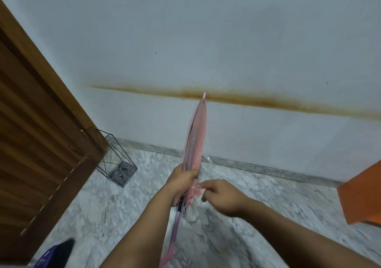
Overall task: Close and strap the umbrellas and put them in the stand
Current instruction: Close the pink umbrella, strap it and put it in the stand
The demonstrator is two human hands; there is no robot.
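A pale wall point(206, 30) with a long rust-brown stain point(247, 100) meets a grey-and-white marble floor point(123, 205). A brown slatted wooden door point(31, 133) fills the left side, and an orange panel point(365, 195) juts in at the right edge.

A closed, translucent pink long umbrella point(195, 135) points up and away toward the wall, its curved pink handle low in the frame. The left hand point(182, 182) grips the gathered canopy near its lower end, fingers curled round it. The right hand point(221, 195), just beside it, has its fingertips pinched at the loose frilled fabric, apparently working the strap, though the strap itself is too blurred to make out.

An empty black wire umbrella stand point(115, 160) sits on the floor by the door, well apart from the umbrella.

Likely risks: the slippery folds could spring loose if the left grip eases before the strap is fastened, or the strap could slip from the pinch. A dark blue object point(55, 255) lies at the bottom left.
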